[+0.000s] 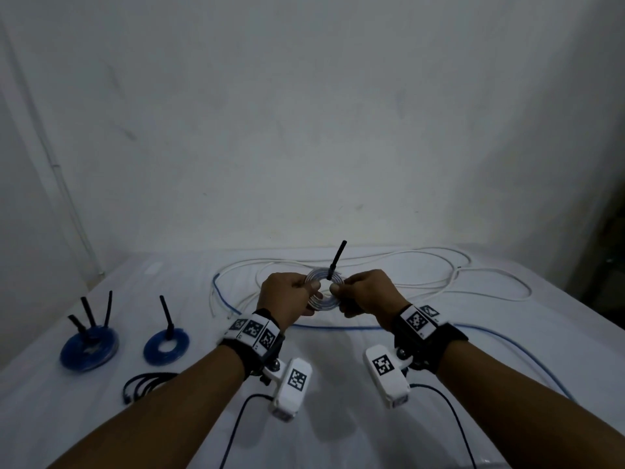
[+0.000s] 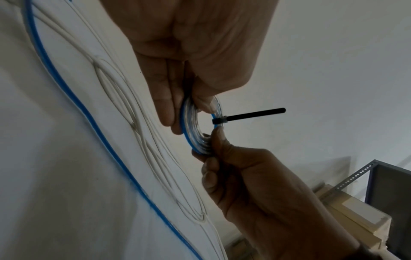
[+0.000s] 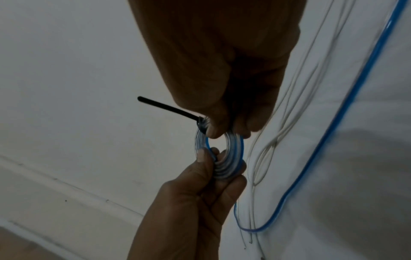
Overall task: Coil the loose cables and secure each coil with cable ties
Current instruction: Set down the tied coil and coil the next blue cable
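— Both hands meet above the desk: left hand and right hand each pinch the small cable coil between thumb and fingers.

— Probably light and springy; grip the rim beside the black cable tie, or loops may fan.

Three tied coils, five black ties, two hands.

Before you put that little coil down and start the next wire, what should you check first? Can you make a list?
1. Black tie wrapped round the coil: ok.
2. Tie pulled fully tight: cannot tell.
3. Left hand and right hand both grip the coil: ok.
4. Tie's tail trimmed: not ok, it sticks out.
5. Loose white cable and blue cable left to coil: ok, both there.
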